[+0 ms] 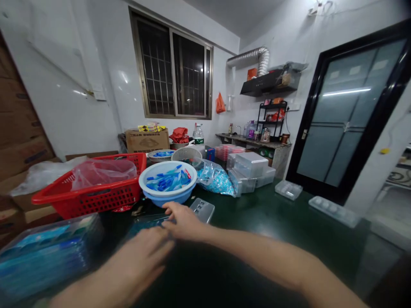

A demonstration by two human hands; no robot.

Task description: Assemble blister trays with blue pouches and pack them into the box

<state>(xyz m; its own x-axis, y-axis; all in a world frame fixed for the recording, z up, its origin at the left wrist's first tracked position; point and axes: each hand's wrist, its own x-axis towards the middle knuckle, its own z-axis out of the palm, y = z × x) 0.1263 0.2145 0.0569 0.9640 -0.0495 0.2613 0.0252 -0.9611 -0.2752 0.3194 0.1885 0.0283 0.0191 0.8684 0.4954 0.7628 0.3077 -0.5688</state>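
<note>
My left hand (141,256) lies low over the dark green table (276,222), fingers stretched forward and together, tips near a clear plastic tray (147,222). My right hand (183,220) reaches across from the right and rests on that same tray, fingers curled down onto it; whether it grips it I cannot tell. Both hands are blurred. Just beyond them stands a blue and white bowl (168,184) with several blue pieces inside. A clear plastic case (203,209) lies to the right of my right hand.
A red basket (96,188) holding a plastic bag stands at the left. A stack of blue-filled clear packs (45,256) lies at the near left. Clear boxes (252,171), a bag of blue parts (216,179) and loose trays (289,189) sit further back.
</note>
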